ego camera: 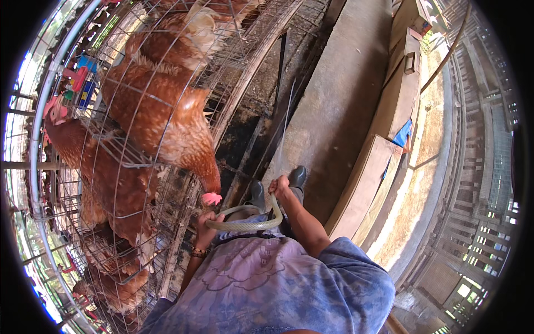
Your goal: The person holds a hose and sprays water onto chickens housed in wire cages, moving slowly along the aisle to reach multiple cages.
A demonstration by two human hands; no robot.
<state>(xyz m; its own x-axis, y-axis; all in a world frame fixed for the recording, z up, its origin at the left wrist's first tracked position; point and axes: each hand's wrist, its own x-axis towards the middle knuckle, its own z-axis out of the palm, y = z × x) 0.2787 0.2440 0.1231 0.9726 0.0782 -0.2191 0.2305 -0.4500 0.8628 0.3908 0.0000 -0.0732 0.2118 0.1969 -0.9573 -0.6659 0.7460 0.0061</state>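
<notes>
A pale, translucent braided hose (250, 226) curves in a loop before my waist. My left hand (206, 227), with a beaded bracelet at the wrist, is closed around one side of the loop. Near the hose's outlet end, my right hand (279, 186) grips it, the fingers hiding the tip. From there a thin jet of water (287, 121) shoots forward along the edge between the concrete walkway (333, 83) and the dark, dirty floor (246, 129) beneath the cages.
Brown hens (154, 108) stand in wire cages (125, 167) on my left; one hen's head (212, 196) pokes out near my left hand. Wooden boxes (363, 183) line the right side. My rubber boots (298, 176) are on the walkway. A slatted wall (471, 167) stands farther right.
</notes>
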